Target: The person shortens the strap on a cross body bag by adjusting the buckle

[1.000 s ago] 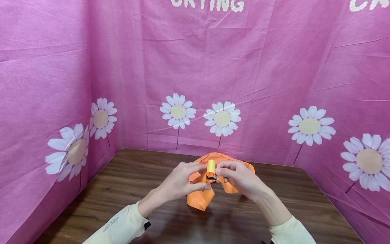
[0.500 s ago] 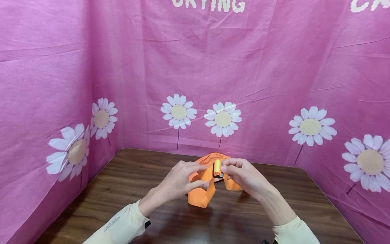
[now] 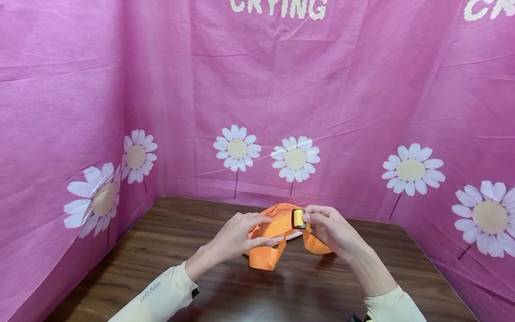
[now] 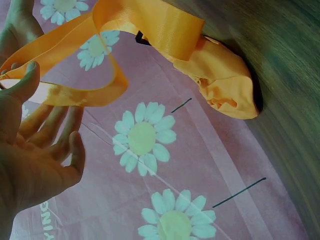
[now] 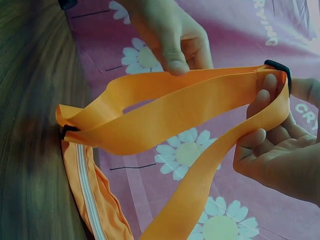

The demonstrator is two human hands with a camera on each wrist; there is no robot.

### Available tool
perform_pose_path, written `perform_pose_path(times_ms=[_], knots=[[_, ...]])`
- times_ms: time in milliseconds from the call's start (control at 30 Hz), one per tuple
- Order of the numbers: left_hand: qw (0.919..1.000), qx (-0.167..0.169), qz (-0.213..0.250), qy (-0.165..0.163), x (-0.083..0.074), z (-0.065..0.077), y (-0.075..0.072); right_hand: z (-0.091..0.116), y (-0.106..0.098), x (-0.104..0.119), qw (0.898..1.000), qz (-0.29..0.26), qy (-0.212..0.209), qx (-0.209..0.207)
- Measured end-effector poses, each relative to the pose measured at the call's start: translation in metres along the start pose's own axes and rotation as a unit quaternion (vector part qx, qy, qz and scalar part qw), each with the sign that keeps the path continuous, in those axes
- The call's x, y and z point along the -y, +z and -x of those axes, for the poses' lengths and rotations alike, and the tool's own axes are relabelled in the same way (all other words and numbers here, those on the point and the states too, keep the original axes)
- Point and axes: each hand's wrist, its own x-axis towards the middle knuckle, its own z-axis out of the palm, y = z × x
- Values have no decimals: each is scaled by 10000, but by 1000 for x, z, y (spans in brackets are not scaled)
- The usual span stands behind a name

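An orange waist bag lies on the table in front of me, with a white zipper along one side. Its wide orange strap is raised in loops between my hands. My right hand pinches a black slide buckle threaded with the strap, near the strap's upper right end. To the left, my left hand holds the strap, thumb in front and fingers behind, as the left wrist view shows. A second black fitting sits where the strap meets the bag. One strap length hangs down below the hands.
The dark wood-grain table reaches back to a pink cloth curtain printed with white daisies. This curtain encloses the left, back and right sides.
My right hand has moved right and slightly up with the buckle, away from my left hand. More strap now shows between them. My left hand has hardly moved.
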Motion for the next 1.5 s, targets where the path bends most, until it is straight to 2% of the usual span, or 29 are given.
perform_pose_path(times_ms=[100, 200, 267, 400, 600, 800, 933, 1033, 1167, 1300, 1400, 1500], knots=[[9971, 574, 371, -349, 7, 2, 5, 2, -3, 0, 9998, -169, -110, 22], [9868, 1273, 581, -811, 15, 6, 10, 5, -6, 1, 9991, -307, -277, 78], [9788, 1615, 730, -1025, 19, 8, 13, 7, -7, 2, 9982, -386, -434, 161], [9737, 1906, 825, -933, 28, 9, 18, 9, -11, 7, 9946, -586, -831, 213], [9730, 2118, 625, -675, 38, 11, 23, 11, -19, 15, 9870, -965, -1277, -163], [9779, 2078, 158, -168, 40, 9, 31, 13, -28, 23, 9806, -1284, -1439, -351], [9820, 1881, -162, -35, 43, 8, 30, 17, -36, 30, 9743, -1501, -1638, -357], [9838, 1707, -550, -72, 51, 10, 27, 21, -43, 37, 9736, -1467, -1713, -357], [9790, 1547, -1263, -407, 64, 14, 20, 29, -53, 46, 9741, -1297, -1804, -420], [9660, 1450, -1814, -1136, 70, 15, 10, 36, -60, 51, 9753, -1019, -1890, -510], [9557, 1319, -2078, -1616, 71, 15, 5, 36, -61, 48, 9795, -724, -1799, -554], [9506, 1260, -2207, -1780, 70, 16, 4, 32, -58, 41, 9856, -311, -1540, -628]])
